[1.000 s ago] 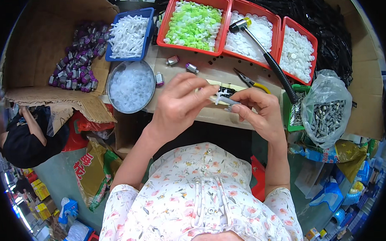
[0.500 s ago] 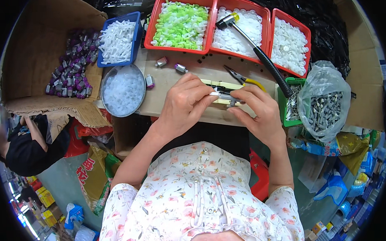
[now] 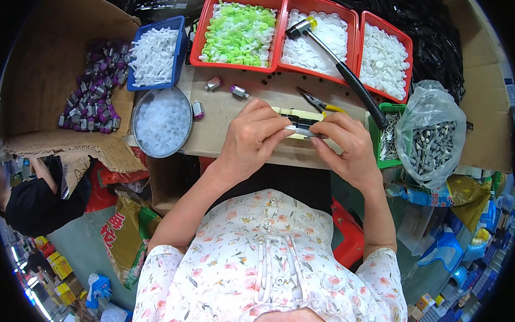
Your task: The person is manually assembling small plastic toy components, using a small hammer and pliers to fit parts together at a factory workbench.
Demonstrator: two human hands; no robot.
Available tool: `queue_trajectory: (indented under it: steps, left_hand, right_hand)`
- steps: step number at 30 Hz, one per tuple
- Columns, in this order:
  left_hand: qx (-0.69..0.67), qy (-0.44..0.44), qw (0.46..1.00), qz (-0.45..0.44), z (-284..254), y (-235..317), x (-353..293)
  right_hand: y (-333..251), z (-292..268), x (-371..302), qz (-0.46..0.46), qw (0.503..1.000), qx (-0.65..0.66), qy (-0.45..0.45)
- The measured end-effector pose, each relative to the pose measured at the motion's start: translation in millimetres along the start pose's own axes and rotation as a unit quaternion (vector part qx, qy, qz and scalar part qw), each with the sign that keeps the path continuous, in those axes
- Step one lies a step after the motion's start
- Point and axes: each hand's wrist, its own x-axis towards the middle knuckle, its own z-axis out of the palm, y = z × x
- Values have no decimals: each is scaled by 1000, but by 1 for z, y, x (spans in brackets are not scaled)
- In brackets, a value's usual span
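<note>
Status: both hands are at the yellow jig (image 3: 293, 115) on the wooden work board (image 3: 233, 125). Left hand (image 3: 251, 139) has thumb and fingers pinched on the near end of a thin metal shaft (image 3: 299, 129); right hand (image 3: 348, 149) has fingertips closed on its other end, just right of the jig. The shaft lies across the jig's near edge, so I'd judge one piece is mid-assembly and not yet seated; no finished pile is distinguishable. Stock looks far from used up. Counts, all relative to the jig: three red trays behind it, one with green plastic caps (image 3: 239, 32) and two with white caps (image 3: 327, 36); one blue bin of white parts (image 3: 154, 51) far left-behind; one round metal bowl of clear parts (image 3: 162, 122) left; three loose small motors (image 3: 239, 91) on the board just behind-left; a heap of purple motors (image 3: 91, 101) in the cardboard box, too many to count; one hammer (image 3: 339, 67) behind-right; one pair of yellow-handled pliers (image 3: 321, 103) touching its right side; one plastic bag of metal pins (image 3: 432, 140) and one green tray (image 3: 388, 139) right.
</note>
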Motion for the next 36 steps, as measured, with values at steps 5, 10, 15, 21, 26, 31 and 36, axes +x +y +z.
queue_trajectory:
  steps: [5, 10, 15, 21, 26, 31, 36]
  left_hand:
    - [17, 19, 999, 41, -1, -2, -1]
    - [13, 23, 999, 48, 0, -3, -2]
    - [19, 9, 999, 47, -1, -5, -3]
    - [26, 11, 998, 58, 1, -5, -1]
    - [17, 14, 999, 38, 3, -2, 3]
    - [4, 18, 1000, 2, 3, -1, 3]
    - [-5, 19, 1000, -9, 4, -3, 3]
  right_hand:
    - [0, -4, 4, 151, 965, 207, -49]
    - [4, -6, 4, 167, 959, 216, -74]
    - [8, -9, 0, 187, 952, 224, -95]
    - [10, -9, -1, 179, 953, 229, -89]
    - [6, -7, -5, 95, 979, 178, -27]
    - [-6, -9, -5, -4, 999, -43, -12]
    - [-10, -10, -3, -8, 994, -110, -26]
